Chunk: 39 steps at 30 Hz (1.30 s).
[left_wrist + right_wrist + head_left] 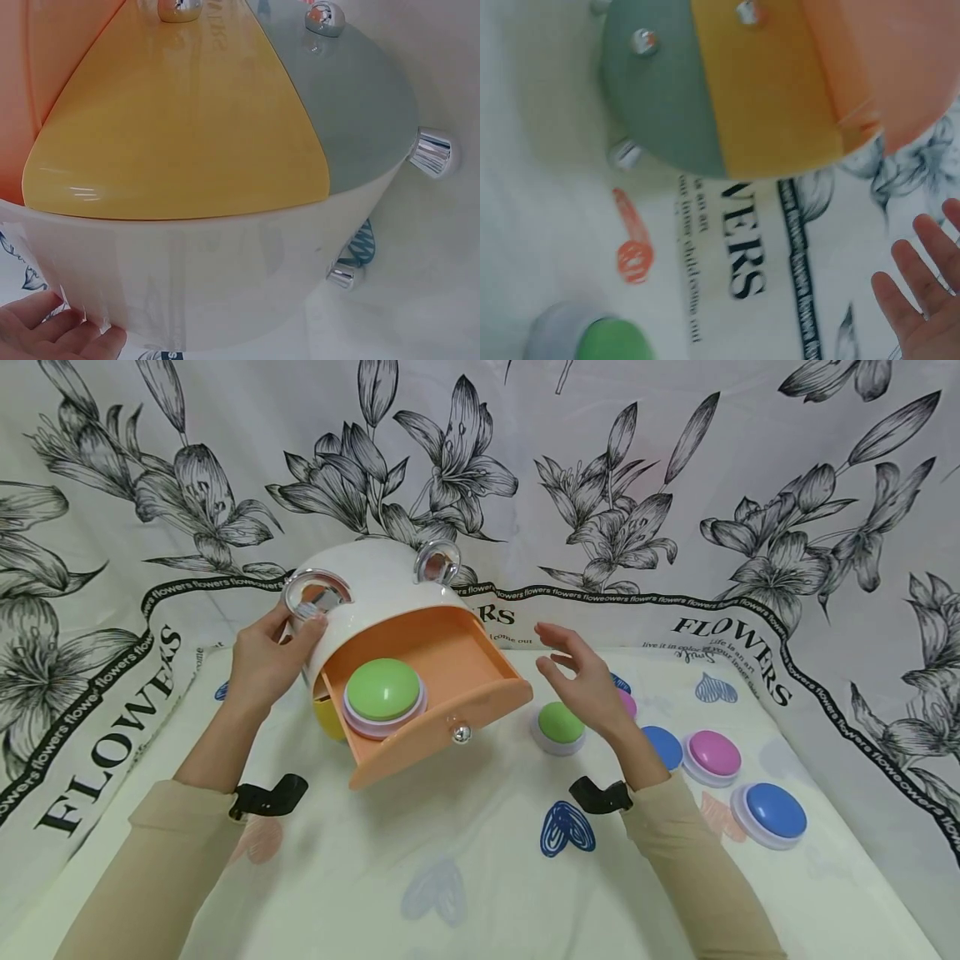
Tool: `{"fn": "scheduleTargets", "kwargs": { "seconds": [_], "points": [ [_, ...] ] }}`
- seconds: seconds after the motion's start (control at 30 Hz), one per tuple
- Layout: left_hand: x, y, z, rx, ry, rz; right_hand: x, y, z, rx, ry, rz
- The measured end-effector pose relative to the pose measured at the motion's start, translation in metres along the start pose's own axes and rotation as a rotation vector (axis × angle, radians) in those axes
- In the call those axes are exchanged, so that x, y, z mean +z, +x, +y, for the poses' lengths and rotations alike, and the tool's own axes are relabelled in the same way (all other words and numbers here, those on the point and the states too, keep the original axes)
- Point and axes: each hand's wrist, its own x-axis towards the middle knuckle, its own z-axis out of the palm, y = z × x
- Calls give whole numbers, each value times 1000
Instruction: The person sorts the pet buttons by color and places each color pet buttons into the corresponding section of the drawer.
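White cabinet (367, 578) tilted in left hand (266, 662), right hand (583, 682) free beside it

Head view: cabinet left of centre, orange drawer (482, 717) slid out. Green-domed button (383, 690) on a pale base sits inside, toward the drawer's left end. Left hand clamped on cabinet's side by a clear ring (302, 583), thumb in front; other fingertips hidden. Underside hidden too, can't tell if cabinet touches tabletop (337, 877). Only a sliver of yellow drawer (328, 720) shows under the orange one. Right hand apart from cabinet, fingers loosely bent, holding nothing. Near it: second green button (561, 723); a pink button (627, 702) mostly covered by the hand; a blue button (663, 747) partly behind the wrist. Other pink button (715, 753) and other blue button (768, 812) in full view farther right.

Left wrist view: yellow front fills the middle, grey-green drawer (352, 105) beside it, orange cut off at left edge. Left fingers at lower-left corner against white shell; thumb out of frame.

Right wrist view: dim, soft. Cabinet cut off at top. Right fingers spread, palm cropped at the corner. One green button cut off at bottom.
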Motion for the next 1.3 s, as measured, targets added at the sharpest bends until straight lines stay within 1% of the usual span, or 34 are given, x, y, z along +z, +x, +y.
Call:
{"fn": "scheduleTargets", "kwargs": {
  "seconds": [0.07, 0.3, 0.43, 0.53, 0.57, 0.67, 0.8, 0.9, 1.1, 1.2, 1.3],
  "points": [
    [0, 0, 0, 0, -1, 2, -1, -3, 10, 31, -2, -12],
    [0, -1, 1, -2, -5, 7, 0, -13, 46, 133, -21, -14],
    [0, -2, 2, -21, -11, 5, 2, -17, 80, 204, -49, -31],
    [0, -2, 2, -24, -14, 3, 2, -20, 104, 233, -88, -39],
    [0, -2, 2, -21, -13, 3, 2, -22, 108, 235, -103, -41],
    [0, -2, 1, -16, -12, 4, 3, -26, 115, 263, -153, -58],
    [0, -2, 1, -2, -8, 5, 4, -32, 120, 331, -247, -121],
    [0, -1, 2, 12, -4, 3, 5, -36, 124, 369, -291, -159],
    [0, -2, 2, 11, -4, 0, 7, -42, 132, 391, -312, -189],
    [1, -2, 2, 12, -4, 4, 8, -43, 135, 394, -308, -195],
    [1, -2, 2, 12, -3, 11, 10, -44, 138, 414, -303, -207]
  ]
}}
